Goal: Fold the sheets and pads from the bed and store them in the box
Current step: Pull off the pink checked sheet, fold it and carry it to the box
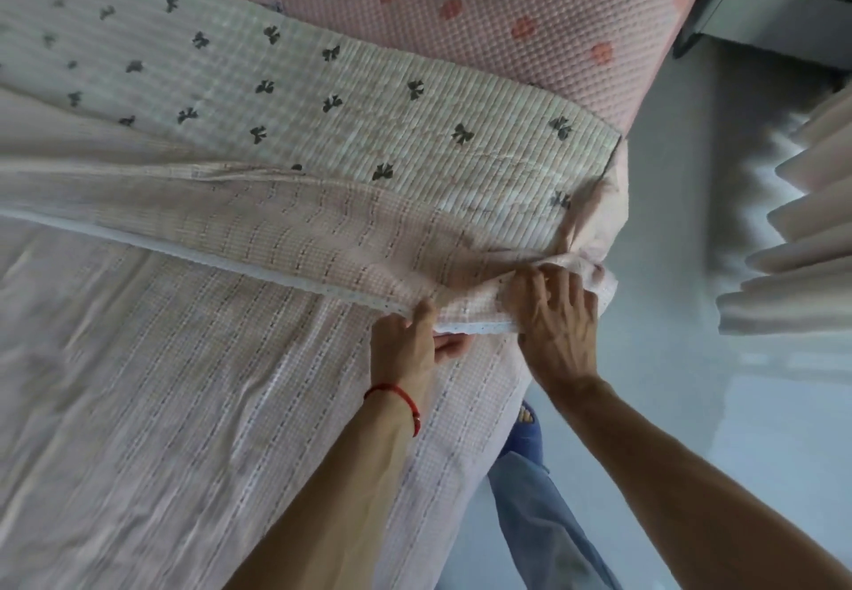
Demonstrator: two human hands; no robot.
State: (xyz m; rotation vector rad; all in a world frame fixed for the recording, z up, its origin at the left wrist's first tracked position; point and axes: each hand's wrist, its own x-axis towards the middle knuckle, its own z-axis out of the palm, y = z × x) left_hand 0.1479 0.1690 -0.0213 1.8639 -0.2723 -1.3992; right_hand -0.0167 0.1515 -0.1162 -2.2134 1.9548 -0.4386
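Early stage. Left hand (405, 347) pinches hem of sheet (207, 359); right hand (555, 313) grips bunched corner at bed edge. Sheet on bed, one strip turned over. Pad (276, 82) with bow print lies flat, unfolded. Box not in view; folding and storing remain.

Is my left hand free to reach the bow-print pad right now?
Probably not freely. The left hand grips the lace-trimmed edge of the pink checked sheet, which lies folded between it and the bow-print pad. Letting go first would open the way.
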